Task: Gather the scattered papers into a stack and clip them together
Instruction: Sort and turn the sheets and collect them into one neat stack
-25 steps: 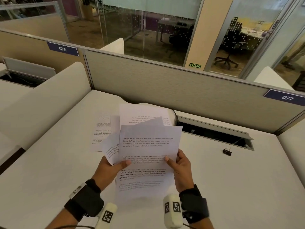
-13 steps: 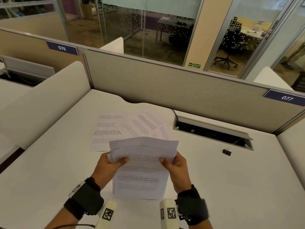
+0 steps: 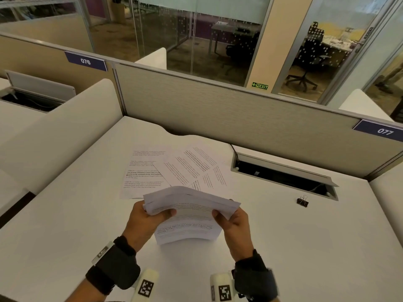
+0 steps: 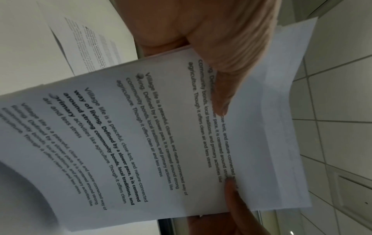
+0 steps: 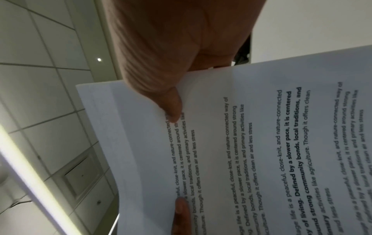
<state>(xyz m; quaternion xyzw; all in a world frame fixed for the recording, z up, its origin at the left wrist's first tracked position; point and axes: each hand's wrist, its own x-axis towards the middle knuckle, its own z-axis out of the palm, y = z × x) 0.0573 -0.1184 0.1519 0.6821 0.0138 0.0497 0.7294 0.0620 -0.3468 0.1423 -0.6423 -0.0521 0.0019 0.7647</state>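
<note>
Both hands hold a stack of printed papers [image 3: 187, 216] upright on its lower edge above the white desk [image 3: 305, 247], its top curling forward. My left hand [image 3: 150, 216] pinches the stack's left edge, thumb on the front sheet; my right hand [image 3: 229, 221] pinches the right edge the same way. The wrist views show the printed front sheet [image 4: 161, 135] [image 5: 261, 151] with each thumb pressed on it. Three more printed sheets [image 3: 174, 168] lie overlapping on the desk just beyond the stack. A black binder clip [image 3: 303, 201] lies on the desk to the right, apart from both hands.
An open cable tray [image 3: 283, 173] with a raised lid is sunk into the desk at the back right. A grey partition [image 3: 218, 112] closes the far side. A white divider [image 3: 54, 131] runs along the left.
The fanned sheets have been squared into one stack and lowered toward the desk, top now bent forward. The sheets lying behind it have come into view.
</note>
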